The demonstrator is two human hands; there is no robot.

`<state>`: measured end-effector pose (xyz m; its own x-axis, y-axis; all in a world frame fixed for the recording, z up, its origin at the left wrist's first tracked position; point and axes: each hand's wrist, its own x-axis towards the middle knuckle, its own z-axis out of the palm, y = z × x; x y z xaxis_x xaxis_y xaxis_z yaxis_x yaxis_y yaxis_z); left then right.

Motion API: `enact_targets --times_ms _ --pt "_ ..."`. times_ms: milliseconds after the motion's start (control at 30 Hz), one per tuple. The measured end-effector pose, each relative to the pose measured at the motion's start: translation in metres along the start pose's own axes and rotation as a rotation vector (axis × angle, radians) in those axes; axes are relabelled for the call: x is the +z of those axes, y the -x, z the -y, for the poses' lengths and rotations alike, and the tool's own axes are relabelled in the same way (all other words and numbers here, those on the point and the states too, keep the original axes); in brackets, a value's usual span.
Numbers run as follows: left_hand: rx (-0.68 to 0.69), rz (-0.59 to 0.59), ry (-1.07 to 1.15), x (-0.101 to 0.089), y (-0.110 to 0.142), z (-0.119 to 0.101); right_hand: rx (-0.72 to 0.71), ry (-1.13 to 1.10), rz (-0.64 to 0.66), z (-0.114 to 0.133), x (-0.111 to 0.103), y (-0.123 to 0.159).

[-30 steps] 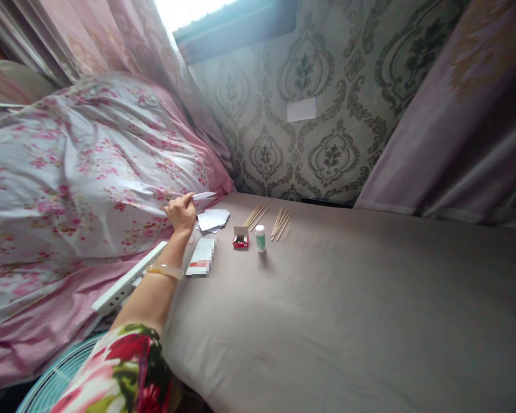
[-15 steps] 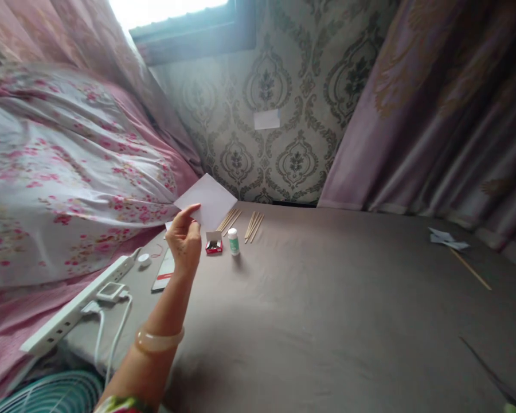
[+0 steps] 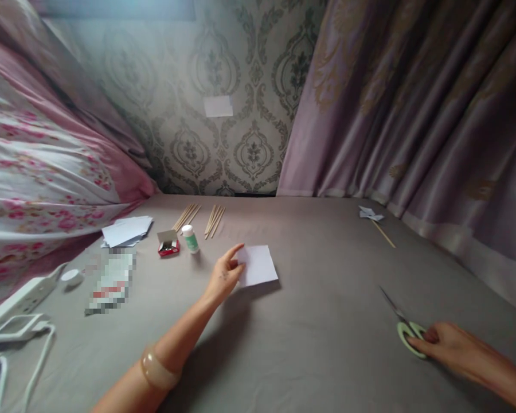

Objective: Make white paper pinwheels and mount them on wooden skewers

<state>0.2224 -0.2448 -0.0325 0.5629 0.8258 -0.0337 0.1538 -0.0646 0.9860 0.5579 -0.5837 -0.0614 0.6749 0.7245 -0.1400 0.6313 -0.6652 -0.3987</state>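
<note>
A square sheet of white paper (image 3: 258, 266) is pinched at its left edge between the thumb and fingers of my left hand (image 3: 224, 274), just above the grey cloth in the middle. My left wrist wears a pale bangle (image 3: 157, 370). At the lower right my right hand (image 3: 449, 347) grips the light green handles of a pair of scissors (image 3: 406, 330), whose dark blades point up and to the left. The scissors and the paper are well apart.
On the grey surface (image 3: 318, 355), a paper stack (image 3: 126, 231), an open red box (image 3: 168, 244), a white-capped bottle (image 3: 190, 239) and wooden sticks (image 3: 215, 221) lie at the left. A paper pinwheel (image 3: 372, 215) on a stick lies at the right. A power strip (image 3: 21, 298) borders the left.
My left hand has carried the paper from the left side toward the middle. My right hand has come into view holding the scissors. The view has turned right.
</note>
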Motion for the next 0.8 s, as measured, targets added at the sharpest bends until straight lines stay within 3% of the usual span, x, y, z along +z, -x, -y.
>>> enact_targets --times_ms 133,233,433,533,800 --pt "-0.119 -0.091 -0.044 -0.001 -0.002 0.007 0.147 -0.049 0.208 0.015 -0.008 -0.005" --pt "-0.305 -0.108 0.057 -0.006 0.0 0.001 0.161 -0.199 0.242 0.022 -0.013 -0.005" --pt "-0.516 0.156 0.169 -0.021 0.003 0.001 0.285 -0.391 0.263 0.039 -0.017 0.008" --pt "-0.541 0.201 0.125 -0.023 0.002 0.003 0.329 -0.482 0.257 0.054 -0.018 0.011" --pt "-0.564 0.287 0.097 0.002 -0.003 0.0 0.287 -0.565 0.229 0.109 0.002 -0.005"
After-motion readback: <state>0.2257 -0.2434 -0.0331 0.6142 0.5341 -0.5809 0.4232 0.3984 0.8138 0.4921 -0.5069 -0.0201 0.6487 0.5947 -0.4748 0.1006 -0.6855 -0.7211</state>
